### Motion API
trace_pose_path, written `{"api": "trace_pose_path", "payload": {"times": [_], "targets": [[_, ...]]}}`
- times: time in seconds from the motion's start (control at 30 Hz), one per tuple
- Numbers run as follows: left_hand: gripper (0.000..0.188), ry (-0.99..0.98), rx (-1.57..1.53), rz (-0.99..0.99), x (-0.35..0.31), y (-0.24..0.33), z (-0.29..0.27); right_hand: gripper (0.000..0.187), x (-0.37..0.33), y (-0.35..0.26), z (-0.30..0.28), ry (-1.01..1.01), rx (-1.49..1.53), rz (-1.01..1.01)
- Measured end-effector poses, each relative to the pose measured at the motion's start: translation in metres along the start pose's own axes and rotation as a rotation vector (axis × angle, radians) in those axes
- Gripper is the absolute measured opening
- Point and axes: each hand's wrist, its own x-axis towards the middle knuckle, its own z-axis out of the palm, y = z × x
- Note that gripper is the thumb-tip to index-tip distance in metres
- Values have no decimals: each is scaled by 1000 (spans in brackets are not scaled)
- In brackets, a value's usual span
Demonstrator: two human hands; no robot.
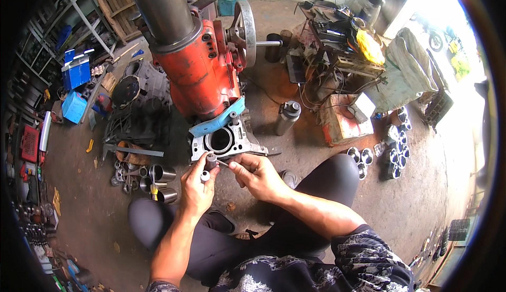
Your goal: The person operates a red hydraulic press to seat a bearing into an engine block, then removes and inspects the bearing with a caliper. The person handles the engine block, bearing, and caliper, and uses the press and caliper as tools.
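My left hand [197, 189] is closed around a short dark metal cylinder [211, 161], and a pale round-ended piece [205, 176] shows between its fingers. Pinched in my right hand [258, 177] is a thin metal rod [224, 163], its tip close to the cylinder; whether they touch I cannot tell. Just beyond both hands lies an engine block [240, 140] with a round open bore [219, 141]. Above its far part stands a large red boring machine [197, 78], with a light blue strip [217, 119] at its base.
Metal cylinder sleeves [163, 173] and a caliper [134, 150] lie left of my hands. A steel bottle [288, 117] stands to the right, before a tool-laden bench [342, 34]. Several pistons [398, 152] sit farther right. The machine's handwheel [245, 34] juts out rightward.
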Motion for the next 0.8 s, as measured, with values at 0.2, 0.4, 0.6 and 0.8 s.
{"api": "trace_pose_path", "payload": {"times": [0.2, 0.4, 0.6, 0.8], "targets": [[37, 80, -303, -190, 1, -7, 9, 23, 7, -2, 2, -28, 237, 51], [33, 58, -318, -171, -1, -8, 6, 22, 10, -4, 2, -48, 217, 68], [34, 69, -237, -154, -1, -7, 3, 20, 10, -2, 4, -50, 135, 36], [36, 71, -130, -103, 3, -3, 0, 21, 8, -2, 6, -9, -82, -63]]}}
